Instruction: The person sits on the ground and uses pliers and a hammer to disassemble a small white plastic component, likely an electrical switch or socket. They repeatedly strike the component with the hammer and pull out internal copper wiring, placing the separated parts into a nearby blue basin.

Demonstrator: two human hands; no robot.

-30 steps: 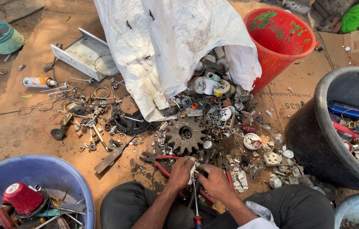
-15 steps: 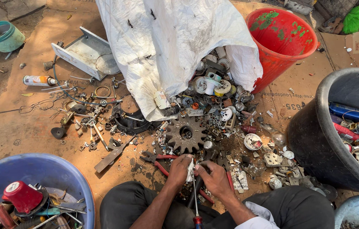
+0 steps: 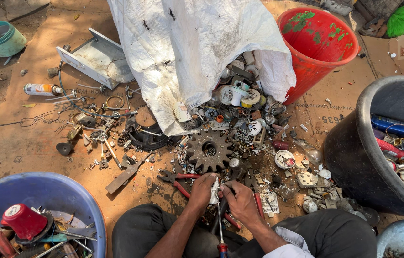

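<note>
Head view, bottom centre: left hand (image 3: 203,190) and right hand (image 3: 241,200) clamp fingers on a small white part (image 3: 215,184), a thin screwdriver (image 3: 220,229) between them, below a toothed rusty gear (image 3: 210,150).

Bare forearms, a light rolled sleeve cuff (image 3: 291,239) on the right, and dark trousers (image 3: 340,234).

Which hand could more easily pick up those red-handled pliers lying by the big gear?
Probably the left hand: the red-handled pliers lie just beside it on the left, while the right hand sits farther away, past the small white piece both hands grip.
</note>
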